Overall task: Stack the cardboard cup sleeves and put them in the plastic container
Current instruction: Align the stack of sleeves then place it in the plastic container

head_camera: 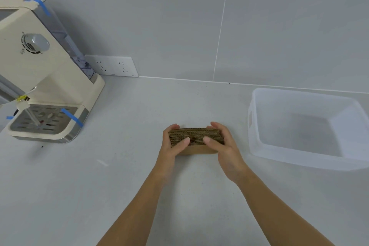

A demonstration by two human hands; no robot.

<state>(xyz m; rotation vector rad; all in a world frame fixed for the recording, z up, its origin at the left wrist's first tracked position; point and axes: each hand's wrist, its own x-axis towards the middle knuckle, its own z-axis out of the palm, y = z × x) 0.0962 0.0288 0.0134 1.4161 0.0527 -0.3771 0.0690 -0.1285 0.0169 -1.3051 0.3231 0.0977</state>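
In the lower middle of the frame, two bare hands hold a stack of cardboard cup sleeves (pixel 196 138) from both ends. The left hand (pixel 173 144) presses on the left end of the stack, with its thumb on the near side and its fingers (pixel 174 126) curled over the far top edge. The right hand (pixel 225 146) does the same on the right end, its thumb lying on the near side and its fingers (pixel 216 126) bent over the far edge, so the fingers of both hands are closed around the stack and squeeze it between them. The sleeves are flat and pressed together, with their corrugated edges turned up toward the camera; the bottom of the stack seems to rest on the pale grey desk (pixel 119 175), but I cannot tell this for sure. At the right of the frame, near the right hand but apart from it, a translucent plastic container (pixel 257 146) stands on the desk with its opening upward, and nothing is seen inside it. In the upper left of the frame a cream coffee machine (pixel 50 72) stands on the desk, with strips of blue tape (pixel 72 119) on its drip tray and on its top. Behind it, low on the grey tiled wall, there is a white double socket (pixel 113 65).
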